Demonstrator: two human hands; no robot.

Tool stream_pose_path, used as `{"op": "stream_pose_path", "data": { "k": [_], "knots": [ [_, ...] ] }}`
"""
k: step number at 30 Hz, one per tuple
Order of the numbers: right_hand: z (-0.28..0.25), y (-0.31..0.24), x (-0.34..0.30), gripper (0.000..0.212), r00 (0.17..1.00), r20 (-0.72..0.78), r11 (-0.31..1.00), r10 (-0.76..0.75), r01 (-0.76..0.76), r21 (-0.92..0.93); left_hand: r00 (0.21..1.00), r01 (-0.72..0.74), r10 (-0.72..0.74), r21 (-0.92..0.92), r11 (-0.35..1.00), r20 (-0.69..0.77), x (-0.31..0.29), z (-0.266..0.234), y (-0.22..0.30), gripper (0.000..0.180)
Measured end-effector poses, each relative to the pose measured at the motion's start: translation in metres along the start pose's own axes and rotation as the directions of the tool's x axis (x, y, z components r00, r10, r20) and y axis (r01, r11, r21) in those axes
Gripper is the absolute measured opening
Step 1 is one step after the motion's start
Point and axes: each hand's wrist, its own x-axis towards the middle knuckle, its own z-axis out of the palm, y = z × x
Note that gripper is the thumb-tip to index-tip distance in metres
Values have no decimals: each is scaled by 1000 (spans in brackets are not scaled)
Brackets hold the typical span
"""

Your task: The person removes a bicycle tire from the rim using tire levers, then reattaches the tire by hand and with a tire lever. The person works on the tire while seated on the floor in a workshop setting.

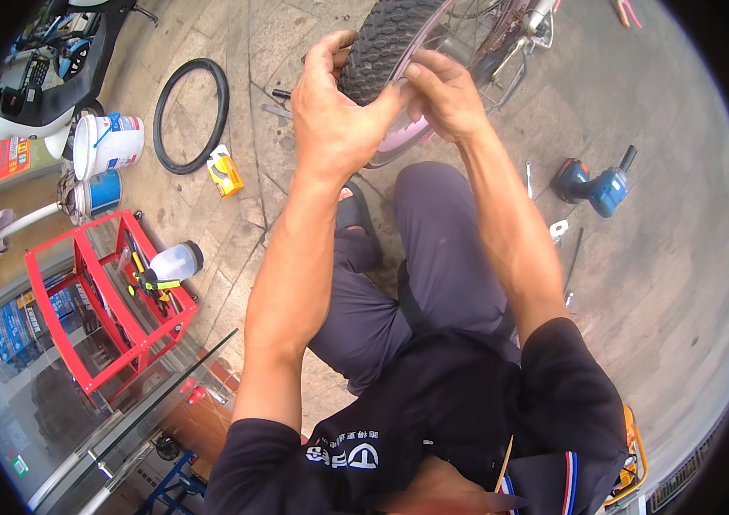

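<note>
A bicycle wheel stands in front of me, with a knobby black tyre (pixel 381 47) on a pink rim (pixel 405 136). My left hand (pixel 330 112) is curled around the tyre's left side, its thumb stretched across toward the rim. My right hand (pixel 450 99) has its fingers bent over the rim's right edge, close to the left thumb. The two hands almost meet where tyre and rim join; the fingers hide that spot. Spokes and the bicycle's metal rear parts (pixel 523 51) show beyond the right hand.
Left on the paving lie a black tyre (pixel 158 120) and a yellow-white box (pixel 225 172). Past them stand a white bucket (pixel 120 144), a blue can (pixel 105 190) and a red tool cart (pixel 81 309). Right lie a cordless impact wrench (pixel 596 184) and a spanner (pixel 529 178).
</note>
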Motion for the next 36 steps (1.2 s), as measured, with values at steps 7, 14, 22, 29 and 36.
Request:
{"op": "stream_pose_path", "data": {
  "k": [7, 14, 22, 29, 36],
  "knots": [
    [-2, 0, 0, 27, 998, 13, 998, -57, 57, -28, 996, 66, -65, -17, 998, 69, -3, -4, 6, 59],
    [4, 7, -2, 27, 998, -45, 998, -55, 56, 26, 992, 113, -104, -150, 982, 69, -4, -5, -2, 57],
    [8, 13, 0, 31, 998, -15, 979, -58, 59, 194, 997, 57, -67, -205, 977, -43, -6, -1, -6, 48],
    [5, 5, -2, 33, 1000, -6, 997, -27, 27, 76, 997, 67, -75, -178, 982, -34, -5, 2, -1, 65],
    [10, 3, -3, 34, 999, -40, 996, -29, 26, -86, 999, -22, 8, 285, 958, 52, 4, -1, 6, 64]
  ]
}}
